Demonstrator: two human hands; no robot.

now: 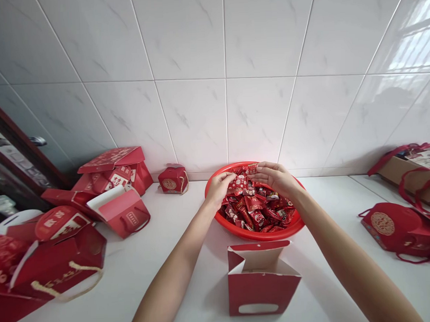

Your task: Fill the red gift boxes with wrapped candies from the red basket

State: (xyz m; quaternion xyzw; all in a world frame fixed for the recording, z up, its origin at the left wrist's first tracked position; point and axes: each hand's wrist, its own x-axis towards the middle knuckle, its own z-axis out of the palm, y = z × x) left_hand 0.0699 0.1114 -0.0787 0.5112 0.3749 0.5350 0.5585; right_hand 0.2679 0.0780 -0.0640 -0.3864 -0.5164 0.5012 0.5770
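Observation:
Over a red plastic basin (225,225) full of wrapped candies (258,218), my left hand (219,188) pinches a red candy packet (240,181) with a white pattern. Right beside it is my right hand (278,178), its fingers stretched out toward the packet's right edge; whether they touch it is hard to see. In front of the basin, between my forearms, an upright red gift box (263,292) stands with its top flaps open, its white inside showing and an oval cutout on its near side.
Red gift boxes (126,214) and bags crowd the left side of the white counter (192,295). A small red box (173,180) stands near the tiled wall (192,119). On the right are a red bag (399,229) and a brown carton (408,174) with red ribbon.

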